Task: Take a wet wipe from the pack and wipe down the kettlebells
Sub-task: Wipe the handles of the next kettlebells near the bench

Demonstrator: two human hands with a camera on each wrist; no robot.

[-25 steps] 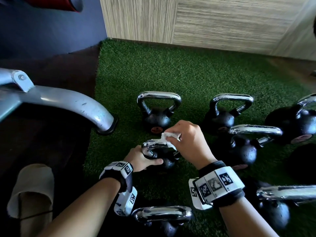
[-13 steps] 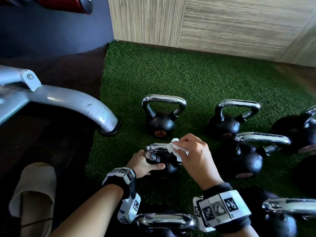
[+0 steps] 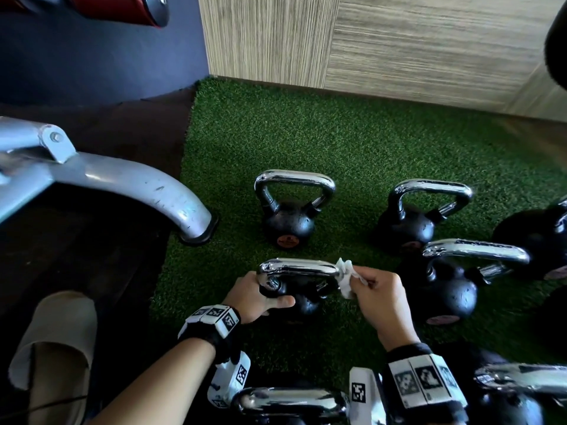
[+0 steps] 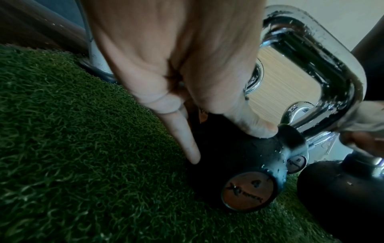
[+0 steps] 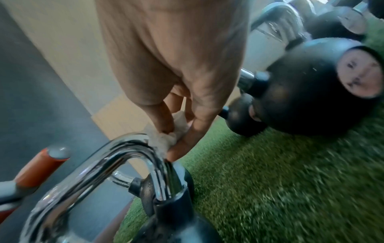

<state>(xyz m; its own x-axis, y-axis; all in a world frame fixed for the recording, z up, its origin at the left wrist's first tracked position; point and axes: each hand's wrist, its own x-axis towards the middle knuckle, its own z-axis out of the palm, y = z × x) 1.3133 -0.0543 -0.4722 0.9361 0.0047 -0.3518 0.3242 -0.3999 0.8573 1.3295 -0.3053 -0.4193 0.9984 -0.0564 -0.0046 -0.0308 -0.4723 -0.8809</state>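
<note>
Wet wipe on the handle of the small kettlebell, both hands on it.

Nearest, a chrome handle (image 3: 291, 401) pokes up at the bottom edge between the wrists. Beyond it, on the green turf (image 3: 352, 142), the left hand (image 3: 254, 297) grips the left side of the small kettlebell (image 3: 302, 302), thumb across its black body. The right hand (image 3: 379, 294) pinches a crumpled white wet wipe (image 3: 346, 276) against the right end of that kettlebell's handle (image 3: 299, 266). Just right stands a bigger kettlebell (image 3: 451, 289); farther off, two more (image 3: 288, 223) (image 3: 408, 225) stand upright. At far left, a grey machine leg (image 3: 129, 185) meets the turf's edge.
</note>
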